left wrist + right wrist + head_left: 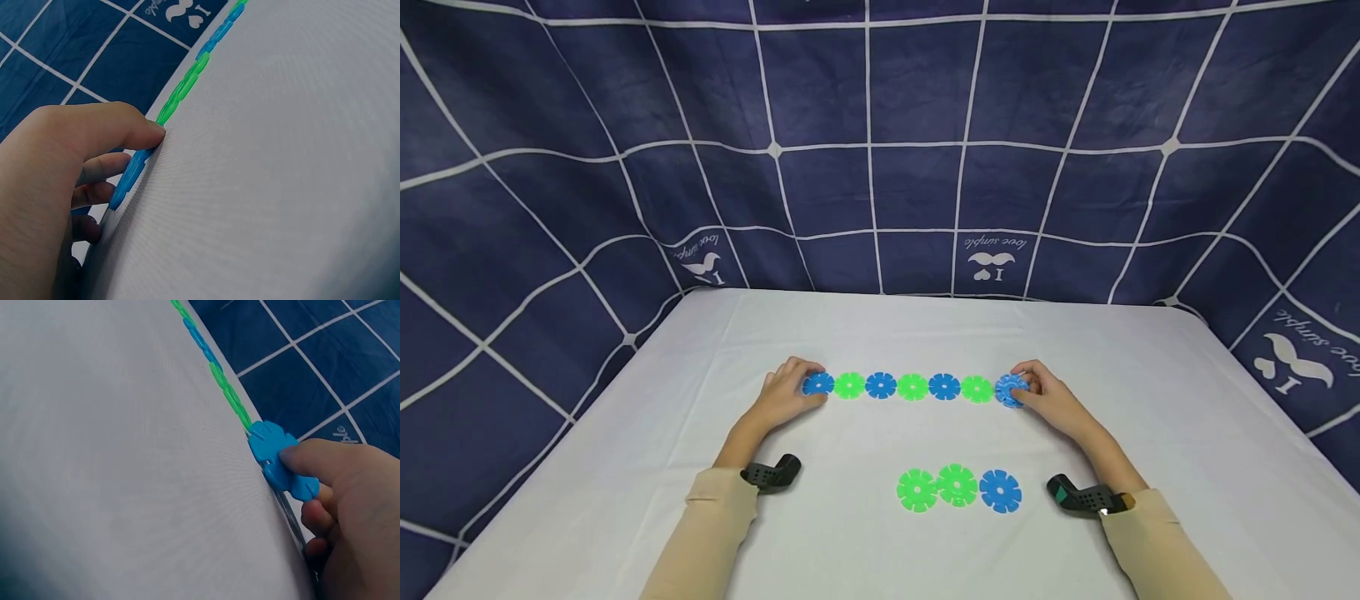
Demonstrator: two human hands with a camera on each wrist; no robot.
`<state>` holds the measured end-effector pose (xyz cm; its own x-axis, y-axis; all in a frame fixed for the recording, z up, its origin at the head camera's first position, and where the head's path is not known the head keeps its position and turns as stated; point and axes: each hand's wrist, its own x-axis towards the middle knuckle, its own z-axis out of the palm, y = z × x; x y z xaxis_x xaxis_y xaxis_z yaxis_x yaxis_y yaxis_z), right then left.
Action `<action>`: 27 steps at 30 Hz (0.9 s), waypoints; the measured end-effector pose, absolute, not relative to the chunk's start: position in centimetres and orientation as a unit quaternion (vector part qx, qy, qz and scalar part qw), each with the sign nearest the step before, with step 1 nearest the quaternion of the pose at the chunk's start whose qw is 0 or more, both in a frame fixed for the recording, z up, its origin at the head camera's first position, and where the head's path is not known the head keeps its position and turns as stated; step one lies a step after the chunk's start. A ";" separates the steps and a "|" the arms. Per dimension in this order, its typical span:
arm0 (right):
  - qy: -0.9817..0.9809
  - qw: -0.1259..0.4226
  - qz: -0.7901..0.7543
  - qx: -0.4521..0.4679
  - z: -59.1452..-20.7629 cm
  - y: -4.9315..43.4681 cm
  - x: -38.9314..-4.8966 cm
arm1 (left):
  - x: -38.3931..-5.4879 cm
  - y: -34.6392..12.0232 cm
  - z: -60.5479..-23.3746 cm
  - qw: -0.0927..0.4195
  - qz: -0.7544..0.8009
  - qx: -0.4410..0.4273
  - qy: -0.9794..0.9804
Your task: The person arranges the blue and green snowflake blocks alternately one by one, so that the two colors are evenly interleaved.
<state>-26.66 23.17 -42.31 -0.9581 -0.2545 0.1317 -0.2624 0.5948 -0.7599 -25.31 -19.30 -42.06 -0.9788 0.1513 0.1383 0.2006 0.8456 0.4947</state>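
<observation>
A row of flat flower-shaped plastic discs, alternating blue and green, runs left to right across the white table. My left hand (pixel 786 393) holds the blue disc (pixel 817 383) at the row's left end, thumb at its near edge and fingers at its far side; the left wrist view shows this disc (pixel 130 178) lying low along the tabletop. At the other end my right hand (pixel 1051 400) pinches a blue disc (pixel 1007 389) between thumb and fingers. Seen from the right wrist, that disc (pixel 269 444) is tilted up beside a green disc (pixel 230 397), its lower part overlapping more blue plastic.
Nearer me on the white table (pixel 835 533) lie two green discs, the left one (pixel 917 490) meeting the other (pixel 957 485), and a blue disc (pixel 1001 491) beside them. A dark blue cloth (pixel 917 183) with white lines hangs behind and around the table.
</observation>
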 end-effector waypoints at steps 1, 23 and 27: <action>-0.898 0.013 0.417 0.141 -42.3 23.1 -26.7 | -25.3 -19.3 -42.0 0.047 -0.261 -0.091 -0.960; -0.936 0.052 0.318 0.143 -42.8 22.8 -26.3 | -25.4 -19.4 -41.9 0.050 -0.263 -0.090 -0.959; -0.937 0.054 0.312 0.147 -42.8 22.8 -26.3 | -25.4 -19.4 -42.0 0.048 -0.265 -0.090 -0.959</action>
<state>-26.29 22.77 -42.80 -0.9512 -0.2418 0.1919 -0.3086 0.7624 -0.5687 -25.35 -19.39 -42.02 -0.9794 0.1465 0.1387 0.1969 0.8431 0.5005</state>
